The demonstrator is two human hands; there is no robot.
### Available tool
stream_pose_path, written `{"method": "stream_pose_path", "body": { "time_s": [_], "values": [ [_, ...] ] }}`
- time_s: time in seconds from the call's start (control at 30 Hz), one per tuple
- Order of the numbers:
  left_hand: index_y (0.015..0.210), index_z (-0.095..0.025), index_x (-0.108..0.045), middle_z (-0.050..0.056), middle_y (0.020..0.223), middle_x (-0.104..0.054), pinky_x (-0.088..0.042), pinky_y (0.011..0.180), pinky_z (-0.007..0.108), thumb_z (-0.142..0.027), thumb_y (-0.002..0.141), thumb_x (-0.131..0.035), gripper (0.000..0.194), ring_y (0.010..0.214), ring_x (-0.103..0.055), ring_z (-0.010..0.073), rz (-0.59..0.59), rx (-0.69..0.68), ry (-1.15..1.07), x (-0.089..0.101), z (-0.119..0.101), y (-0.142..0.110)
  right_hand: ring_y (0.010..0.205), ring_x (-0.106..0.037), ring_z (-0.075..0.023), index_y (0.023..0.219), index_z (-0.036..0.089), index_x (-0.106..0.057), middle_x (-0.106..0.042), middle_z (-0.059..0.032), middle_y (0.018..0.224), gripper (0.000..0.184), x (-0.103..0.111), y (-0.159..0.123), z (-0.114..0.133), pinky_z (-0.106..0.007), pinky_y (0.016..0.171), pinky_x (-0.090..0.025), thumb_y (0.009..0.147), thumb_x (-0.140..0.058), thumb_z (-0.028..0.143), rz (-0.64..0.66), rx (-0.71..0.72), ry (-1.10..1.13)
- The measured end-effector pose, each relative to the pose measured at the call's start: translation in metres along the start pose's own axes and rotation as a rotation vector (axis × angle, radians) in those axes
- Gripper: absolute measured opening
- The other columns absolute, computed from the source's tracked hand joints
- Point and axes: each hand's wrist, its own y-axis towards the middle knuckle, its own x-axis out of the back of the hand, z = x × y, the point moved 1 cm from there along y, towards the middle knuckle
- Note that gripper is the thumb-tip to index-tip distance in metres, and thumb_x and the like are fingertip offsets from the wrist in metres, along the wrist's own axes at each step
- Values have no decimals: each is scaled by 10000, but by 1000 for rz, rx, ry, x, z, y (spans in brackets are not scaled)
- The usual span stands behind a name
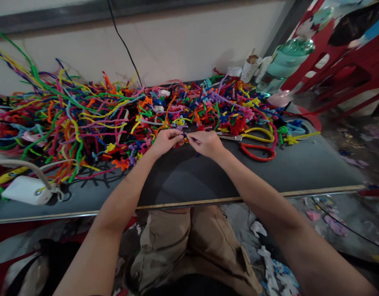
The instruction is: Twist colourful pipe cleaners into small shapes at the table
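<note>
My left hand [166,141] and my right hand [207,143] meet above the dark table [189,181], fingers pinched together on a small dark purple pipe cleaner piece [186,135] between them. Just beyond the hands lies a big tangled heap of pipe cleaners in many colours [115,119], spreading from the far left to the right. Scissors with red and yellow handles [257,144] lie on the table right of my right hand, blades pointing toward it.
A white lamp head on a bent neck [27,187] sits at the table's left front. A green-capped water bottle [284,61] and a paper cup [251,65] stand at the back right. Red plastic chairs [340,61] stand beyond. Scraps litter the floor.
</note>
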Motion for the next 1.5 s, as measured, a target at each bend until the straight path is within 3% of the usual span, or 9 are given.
{"method": "stream_pose_path", "body": {
  "time_s": [0.2,0.33,0.4,0.53,0.73,0.9,1.03,1.17,1.5],
  "values": [
    [885,-155,-678,67,839,-714,-528,738,275,-359,882,-573,230,787,-670,159,-186,-339,341,0,2,-1,454,-411,-72,697,152,-716,-548,20,501,144,1,10,10,-227,470,-314,775,-628,236,-31,-390,477],
    [902,-181,-687,82,926,-724,-512,872,316,-266,950,-446,261,926,-667,176,-227,-606,689,6,-1,-4,367,-241,-42,687,148,-672,-365,81,409,127,-7,13,10,-206,366,-184,755,-681,256,88,-834,969],
    [897,-182,-681,86,918,-721,-509,871,320,-267,949,-451,250,920,-664,179,-225,-637,751,9,-3,-5,358,-192,-32,717,150,-671,-316,104,403,154,-10,12,9,-198,349,-148,732,-728,292,147,-917,1075],
    [874,-169,-641,60,827,-698,-510,763,285,-342,918,-526,212,793,-648,159,-264,-453,586,7,-3,-4,378,-272,-30,748,151,-677,-393,88,434,303,-12,11,5,-197,365,-196,682,-778,429,43,-759,992],
    [794,-183,-552,-20,613,-542,-429,516,223,-494,856,-593,320,531,-519,94,-163,-69,-114,-9,-2,1,629,-576,-121,797,168,-710,-675,-27,700,345,-10,10,2,-252,581,-457,755,-667,508,-98,-421,652],
    [683,-194,-472,-44,550,-378,-353,439,214,-448,823,-638,334,478,-456,84,-55,138,-456,-10,-7,-1,608,-566,-124,796,166,-712,-670,-30,691,313,-8,9,0,-254,579,-437,837,-580,447,-79,-331,498],
    [619,-204,-419,-57,515,-278,-299,418,238,-465,837,-600,386,415,-328,75,108,220,-478,-9,-10,-1,516,-469,-99,814,163,-720,-591,-3,580,274,1,9,1,-242,540,-376,880,-539,357,-127,-260,228],
    [550,-204,-348,-67,497,-243,-279,425,232,-450,840,-616,465,411,-276,58,58,169,-377,-9,-12,-1,567,-517,-117,863,168,-726,-621,-26,637,252,8,7,-1,-249,600,-400,896,-512,296,-131,-174,44],
    [790,-137,-739,84,744,-733,-433,481,205,-458,734,-728,326,609,-648,126,72,22,-143,-8,-6,-5,508,-485,-104,983,148,-705,-586,12,569,233,-3,8,-6,-237,554,-380,890,-527,267,-40,-275,168]
  ]
}}
